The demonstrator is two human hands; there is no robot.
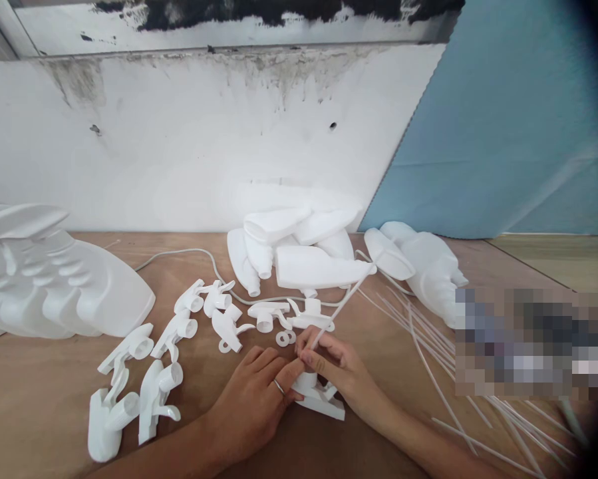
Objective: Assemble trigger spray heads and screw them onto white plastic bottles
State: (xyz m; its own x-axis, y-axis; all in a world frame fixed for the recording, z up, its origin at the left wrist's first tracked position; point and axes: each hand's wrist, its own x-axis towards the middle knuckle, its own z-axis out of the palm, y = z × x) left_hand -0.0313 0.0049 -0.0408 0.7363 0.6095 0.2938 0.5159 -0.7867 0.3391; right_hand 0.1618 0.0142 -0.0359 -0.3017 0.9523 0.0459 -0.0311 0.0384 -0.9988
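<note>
A white trigger spray head [323, 404] lies on its back on the table, its round collar facing up. My left hand [256, 399], with a ring on one finger, is closed around the near side of it. In my right hand [336, 362] a thin white plastic tube [346, 303] is pinched near its lower end, just above the collar. The tube slants up to the right. Whether its tip is inside the collar is hidden by my fingers. Small white washers [283, 338] lie just beyond my hands.
Several more spray heads [159, 399] spread to the left and ahead. White bottles [318, 266] are piled by the wall, with more at right [423, 266] and a stacked row at left [99, 286]. Loose tubes [428, 346] lie right. A grey cable [211, 259] crosses behind.
</note>
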